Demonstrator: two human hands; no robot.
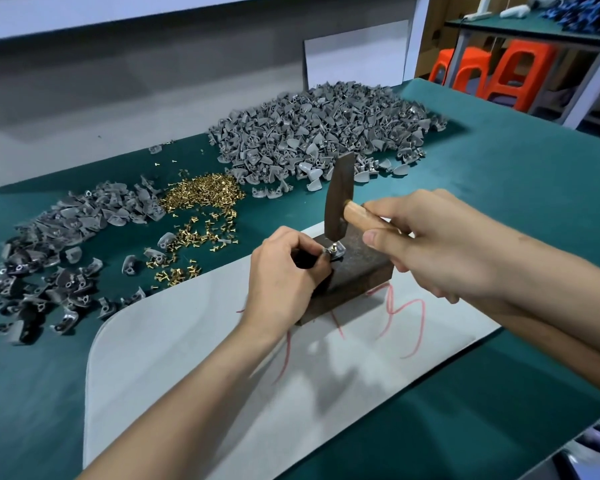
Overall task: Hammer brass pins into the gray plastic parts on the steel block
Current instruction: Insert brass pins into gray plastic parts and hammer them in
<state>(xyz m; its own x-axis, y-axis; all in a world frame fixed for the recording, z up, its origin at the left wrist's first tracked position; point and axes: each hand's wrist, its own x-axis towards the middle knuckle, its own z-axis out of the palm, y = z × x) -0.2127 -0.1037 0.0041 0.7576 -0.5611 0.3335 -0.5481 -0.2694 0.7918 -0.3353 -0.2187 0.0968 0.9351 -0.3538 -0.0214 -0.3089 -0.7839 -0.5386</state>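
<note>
Head view: left grip pinches gray part on block; right grip holds hammer.

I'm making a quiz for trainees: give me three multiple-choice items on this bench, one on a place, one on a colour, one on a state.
1. Where do the loose pins lie? A on the block; B on the table; C in a box.
2. What colour are the stools? A blue; B orange; C white.
3. What does the right hand do? A lies open; B pinches a pin; C grips the hammer.
Key: 1B, pins strewn on the green table; 2B, plainly orange; 3C, fingers wrap the handle.
</note>
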